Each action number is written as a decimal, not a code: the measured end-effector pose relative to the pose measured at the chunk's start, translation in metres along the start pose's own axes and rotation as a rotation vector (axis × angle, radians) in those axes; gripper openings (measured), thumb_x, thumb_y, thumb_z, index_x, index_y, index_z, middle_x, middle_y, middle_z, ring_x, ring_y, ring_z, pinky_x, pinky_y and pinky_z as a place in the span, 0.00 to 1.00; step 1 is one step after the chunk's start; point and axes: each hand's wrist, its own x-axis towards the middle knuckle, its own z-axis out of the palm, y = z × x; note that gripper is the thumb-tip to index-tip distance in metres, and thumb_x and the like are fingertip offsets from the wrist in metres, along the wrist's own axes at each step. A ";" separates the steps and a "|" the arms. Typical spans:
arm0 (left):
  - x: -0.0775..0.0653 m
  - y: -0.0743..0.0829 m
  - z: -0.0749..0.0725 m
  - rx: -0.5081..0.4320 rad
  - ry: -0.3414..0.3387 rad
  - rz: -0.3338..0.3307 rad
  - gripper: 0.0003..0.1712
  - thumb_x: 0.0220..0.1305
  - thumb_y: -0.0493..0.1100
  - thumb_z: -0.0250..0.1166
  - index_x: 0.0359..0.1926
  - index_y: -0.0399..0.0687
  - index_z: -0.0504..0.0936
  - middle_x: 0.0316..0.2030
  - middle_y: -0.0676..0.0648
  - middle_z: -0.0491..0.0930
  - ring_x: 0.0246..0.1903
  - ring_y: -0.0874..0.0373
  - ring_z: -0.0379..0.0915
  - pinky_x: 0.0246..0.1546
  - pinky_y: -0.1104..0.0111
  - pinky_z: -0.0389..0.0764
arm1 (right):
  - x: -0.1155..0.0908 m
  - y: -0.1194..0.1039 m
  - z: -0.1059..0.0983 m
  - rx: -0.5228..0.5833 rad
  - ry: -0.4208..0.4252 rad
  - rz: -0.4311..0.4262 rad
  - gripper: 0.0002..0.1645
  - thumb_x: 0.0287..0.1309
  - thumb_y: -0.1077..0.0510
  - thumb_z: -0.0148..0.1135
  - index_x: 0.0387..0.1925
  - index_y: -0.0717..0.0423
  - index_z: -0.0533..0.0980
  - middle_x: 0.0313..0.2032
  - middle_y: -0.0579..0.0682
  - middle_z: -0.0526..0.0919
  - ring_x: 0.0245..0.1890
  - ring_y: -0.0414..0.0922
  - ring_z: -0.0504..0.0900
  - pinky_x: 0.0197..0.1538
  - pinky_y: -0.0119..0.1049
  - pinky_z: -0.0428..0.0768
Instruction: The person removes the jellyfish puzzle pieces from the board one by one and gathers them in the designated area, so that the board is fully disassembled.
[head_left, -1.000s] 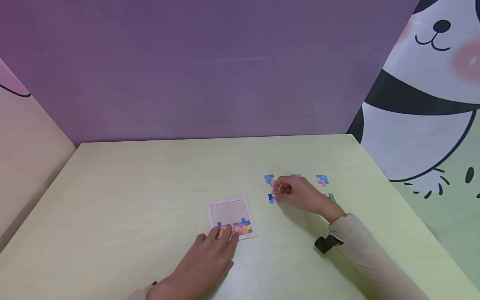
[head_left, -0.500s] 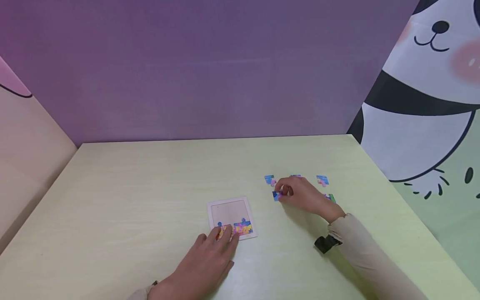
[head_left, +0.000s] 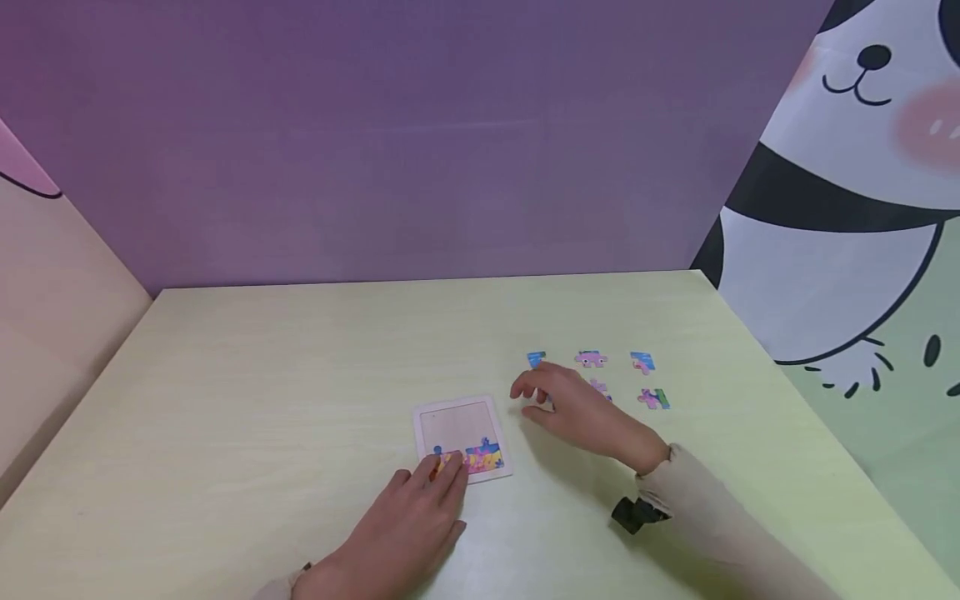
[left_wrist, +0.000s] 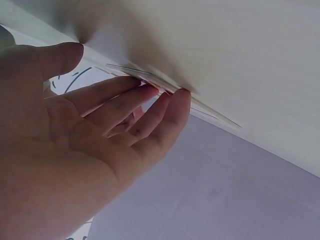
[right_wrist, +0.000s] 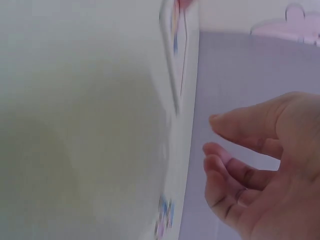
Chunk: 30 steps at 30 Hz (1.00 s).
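Observation:
My left hand (head_left: pixel 405 517) rests its fingertips on the lower edge of a small square puzzle board (head_left: pixel 501 433) with a pale pink frame. Joined puzzle pieces (head_left: pixel 484 455), yellow, pink and blue, lie along the board's bottom row, partly covered by those fingers. To the right of the board, my right hand (head_left: pixel 577 408) hovers over the table with thumb and fingers apart. Nothing shows between them in the right wrist view. Just beyond this hand lies a blue puzzle piece (head_left: pixel 536 358), and another piece is mostly hidden behind it.
Several loose pieces lie in two rows at the right: a pink one with eyes (head_left: pixel 591 358), a blue-and-pink one (head_left: pixel 642 362), a pink-and-green one (head_left: pixel 654 398) and a partly covered one (head_left: pixel 600 386). A purple wall (head_left: pixel 420 167) rises behind the table (head_left: pixel 300 375).
My right hand first drags a puzzle piece slightly right, then parts its fingers and moves left, toward the board and nearer me. More of the loose pieces show. The left hand stays put.

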 end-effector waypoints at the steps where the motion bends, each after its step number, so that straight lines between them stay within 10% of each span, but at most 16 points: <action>1: 0.000 0.000 0.000 -0.007 -0.003 -0.001 0.31 0.69 0.57 0.61 0.63 0.40 0.76 0.62 0.44 0.75 0.59 0.50 0.71 0.43 0.63 0.78 | -0.001 -0.006 0.003 0.006 -0.014 -0.012 0.11 0.60 0.66 0.66 0.45 0.56 0.81 0.41 0.48 0.82 0.38 0.43 0.77 0.41 0.37 0.79; 11: 0.000 0.000 -0.001 -0.011 -0.003 0.002 0.32 0.68 0.57 0.62 0.63 0.40 0.77 0.62 0.45 0.76 0.59 0.50 0.72 0.42 0.63 0.79 | -0.008 -0.040 0.030 -0.006 -0.196 -0.078 0.14 0.62 0.62 0.67 0.50 0.57 0.81 0.45 0.46 0.80 0.42 0.42 0.77 0.47 0.35 0.78; 30: 0.001 0.001 0.001 0.029 0.005 0.001 0.32 0.68 0.58 0.61 0.63 0.40 0.77 0.62 0.45 0.76 0.58 0.50 0.72 0.40 0.64 0.79 | -0.011 -0.046 0.037 -0.072 -0.168 -0.038 0.15 0.60 0.65 0.67 0.49 0.59 0.80 0.42 0.47 0.77 0.41 0.41 0.73 0.48 0.35 0.79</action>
